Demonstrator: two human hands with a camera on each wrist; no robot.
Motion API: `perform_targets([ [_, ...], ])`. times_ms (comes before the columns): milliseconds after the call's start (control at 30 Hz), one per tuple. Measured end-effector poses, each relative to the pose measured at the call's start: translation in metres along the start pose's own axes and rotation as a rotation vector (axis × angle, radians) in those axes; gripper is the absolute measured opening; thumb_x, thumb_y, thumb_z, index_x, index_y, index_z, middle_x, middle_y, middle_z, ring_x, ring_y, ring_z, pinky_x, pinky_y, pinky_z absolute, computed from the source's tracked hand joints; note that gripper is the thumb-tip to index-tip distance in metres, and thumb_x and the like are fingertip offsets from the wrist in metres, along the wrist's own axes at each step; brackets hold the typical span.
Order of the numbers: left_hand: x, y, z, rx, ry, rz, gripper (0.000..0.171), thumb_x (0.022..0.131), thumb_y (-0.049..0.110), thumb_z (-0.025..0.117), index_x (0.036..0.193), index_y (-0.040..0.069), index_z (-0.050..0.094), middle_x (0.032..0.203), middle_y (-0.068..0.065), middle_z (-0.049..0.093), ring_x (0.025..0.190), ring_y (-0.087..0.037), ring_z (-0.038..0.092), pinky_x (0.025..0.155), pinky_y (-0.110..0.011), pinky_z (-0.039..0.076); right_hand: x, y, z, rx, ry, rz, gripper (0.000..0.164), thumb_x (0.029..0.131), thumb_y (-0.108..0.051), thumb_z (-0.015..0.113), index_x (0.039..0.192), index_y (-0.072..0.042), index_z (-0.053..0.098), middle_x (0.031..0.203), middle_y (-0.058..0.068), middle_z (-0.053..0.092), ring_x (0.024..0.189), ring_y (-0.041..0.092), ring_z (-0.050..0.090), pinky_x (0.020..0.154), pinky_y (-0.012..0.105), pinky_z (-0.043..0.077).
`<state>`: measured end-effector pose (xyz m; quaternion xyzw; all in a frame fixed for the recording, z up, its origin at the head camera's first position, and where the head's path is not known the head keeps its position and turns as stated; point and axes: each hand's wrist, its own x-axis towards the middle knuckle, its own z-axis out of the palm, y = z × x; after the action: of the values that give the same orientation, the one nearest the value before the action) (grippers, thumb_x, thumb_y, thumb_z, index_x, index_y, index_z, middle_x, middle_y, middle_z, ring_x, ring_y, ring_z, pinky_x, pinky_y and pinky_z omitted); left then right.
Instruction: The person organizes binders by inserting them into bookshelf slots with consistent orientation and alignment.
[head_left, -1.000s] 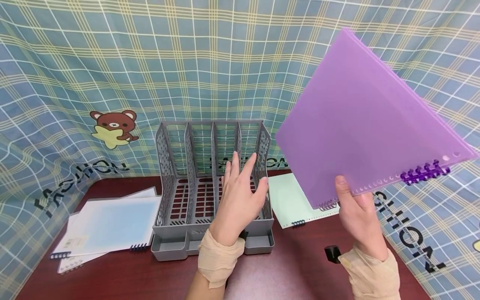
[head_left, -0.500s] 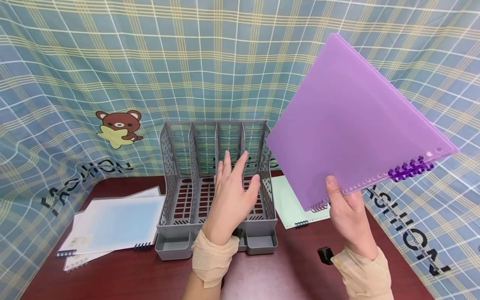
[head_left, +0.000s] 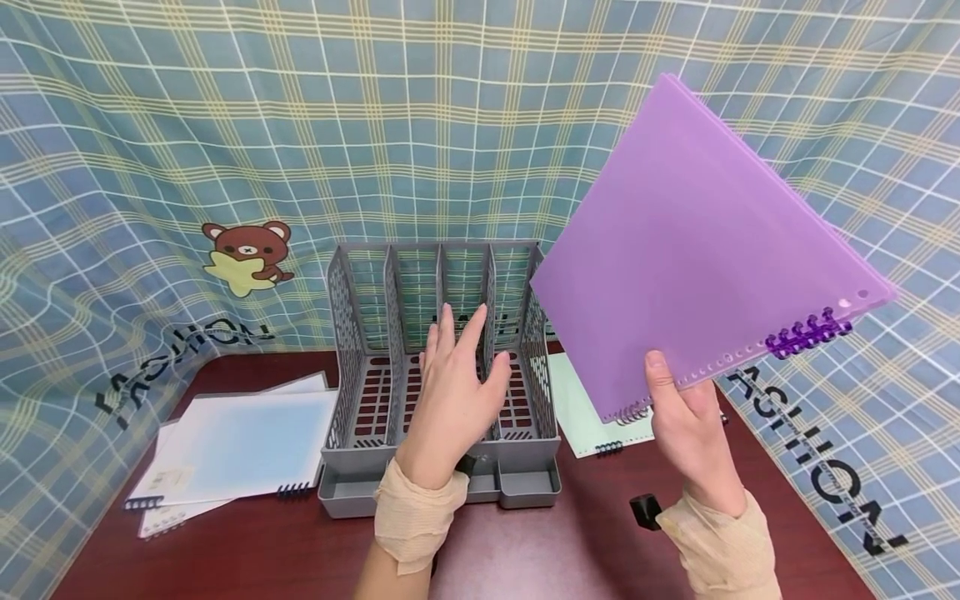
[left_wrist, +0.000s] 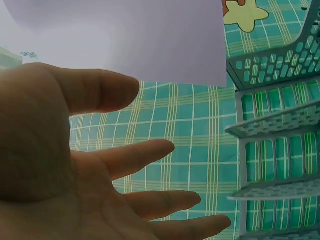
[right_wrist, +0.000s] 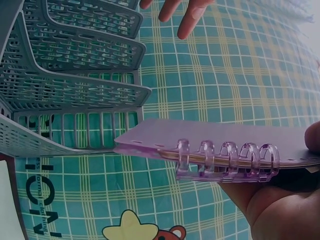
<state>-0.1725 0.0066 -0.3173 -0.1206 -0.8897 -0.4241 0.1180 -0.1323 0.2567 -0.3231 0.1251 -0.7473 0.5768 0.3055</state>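
Smooth plastic purple notebook (head_left: 697, 250), matt plastic rack (head_left: 525, 455), glossy wood-look table (head_left: 532, 554), rumpled cloth backdrop (head_left: 420, 125).

At centre, the leftmost bay of the grey rack (head_left: 352, 460) stood open from above and in front, its dividers barring sideways passage. The left hand (head_left: 453, 400) screened much of the two middle bays. At right, the purple notebook (head_left: 690, 250), raised in the right hand (head_left: 693, 433), blocked the way toward the curtain (head_left: 420, 108); its left corner overlapped the rack's right wall, contact unclear. White notebooks (head_left: 232, 446) obstructed the rack's left side, a green notebook (head_left: 573, 408) its right. Free surface (head_left: 540, 554) ran along bottom centre, between the wrists.
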Motion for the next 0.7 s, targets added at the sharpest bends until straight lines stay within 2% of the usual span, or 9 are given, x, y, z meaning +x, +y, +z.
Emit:
perform_targets([
  [167,0.002,-0.008,-0.009,0.016,0.016,-0.024,0.064,0.099,0.044,0.048,0.158,0.035,0.026,0.166,-0.008,-0.002,0.149,-0.034,-0.001,0.115,-0.063,0.004,0.001,0.001,0.003,0.025,-0.015,-0.021,0.029,0.104,-0.011,0.045,0.12,0.009,0.057,0.108,0.011,0.062,0.107,0.017,0.057,0.095,0.021,0.041],
  [433,0.004,-0.032,-0.04,0.071,0.091,-0.077,0.065,0.099,0.042,0.049,0.159,0.029,0.026,0.165,-0.014,-0.001,0.149,-0.04,0.001,0.115,-0.064,0.006,0.001,0.002,0.01,-0.023,-0.011,0.007,0.03,0.104,-0.015,0.044,0.114,0.008,0.062,0.104,0.011,0.064,0.102,0.016,0.06,0.091,0.021,0.044],
  [700,0.006,-0.051,-0.059,0.065,0.093,-0.107,0.066,0.1,0.039,0.049,0.159,0.023,0.025,0.165,-0.015,-0.004,0.149,-0.042,-0.001,0.114,-0.066,0.007,0.0,0.005,0.016,-0.045,-0.029,0.009,0.031,0.105,-0.016,0.043,0.109,0.007,0.063,0.099,0.012,0.066,0.096,0.016,0.063,0.087,0.021,0.046],
])
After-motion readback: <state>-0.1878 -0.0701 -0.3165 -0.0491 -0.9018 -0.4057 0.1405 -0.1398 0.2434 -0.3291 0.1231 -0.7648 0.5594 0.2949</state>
